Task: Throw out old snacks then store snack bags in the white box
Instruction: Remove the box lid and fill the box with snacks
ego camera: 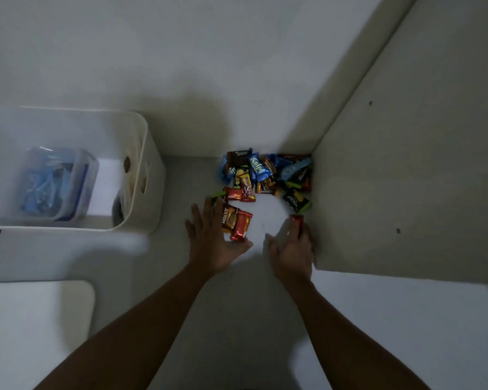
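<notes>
A pile of small snack packs (265,175) lies in the corner of the pale shelf, against the right side panel. My left hand (214,243) reaches in with fingers stretched forward; a dark Nextar pack and a red pack (237,223) sit between its thumb and fingers. Beside the panel, my right hand (293,249) curls round a small red pack (297,222). The white box (150,175) stands on the left of the shelf, open at the top, about a hand's width from my left hand.
Inside the white box sits a clear container with blue packets (57,184). A white rounded slab (40,319) lies at the lower left. The grey side panel (406,192) closes off the right. A back wall stands behind the pile.
</notes>
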A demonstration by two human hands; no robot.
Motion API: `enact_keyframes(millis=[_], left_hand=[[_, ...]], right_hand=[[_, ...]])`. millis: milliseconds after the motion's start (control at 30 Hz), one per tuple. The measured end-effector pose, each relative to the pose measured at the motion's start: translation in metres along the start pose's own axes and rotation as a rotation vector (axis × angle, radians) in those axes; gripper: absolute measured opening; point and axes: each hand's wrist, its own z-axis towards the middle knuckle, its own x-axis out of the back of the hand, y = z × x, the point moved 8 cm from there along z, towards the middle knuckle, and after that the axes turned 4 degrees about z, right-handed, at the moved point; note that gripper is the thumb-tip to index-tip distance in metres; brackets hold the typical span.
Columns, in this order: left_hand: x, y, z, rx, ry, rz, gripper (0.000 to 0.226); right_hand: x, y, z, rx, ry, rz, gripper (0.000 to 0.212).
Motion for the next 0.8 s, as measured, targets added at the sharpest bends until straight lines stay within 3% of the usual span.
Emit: enact_keyframes(millis=[167,333,433,633,800], left_hand=[[-0.02,0.003,0.026,-0.004,0.015,0.064,0.135],[-0.02,0.005,0.061,-0.117,0.045,0.215,0.141],[-0.012,0.009,0.076,-0.182,0.107,0.267,0.13],[-0.002,0.016,0.101,-0.147,0.227,0.23,0.09],[0.006,0.026,0.107,-0.088,0.378,0.07,0.063]], right_hand=[[-0.005,-0.005,0.046,0.008,-0.003,0.197,0.101],[-0.001,-0.026,0.086,0.185,0.24,0.019,0.107],[-0.007,-0.036,0.1,0.172,0.281,0.028,0.1],[-0.003,-0.051,0.124,0.233,0.407,0.102,0.089],[-0.01,-0.054,0.137,0.203,0.35,0.062,0.087]])
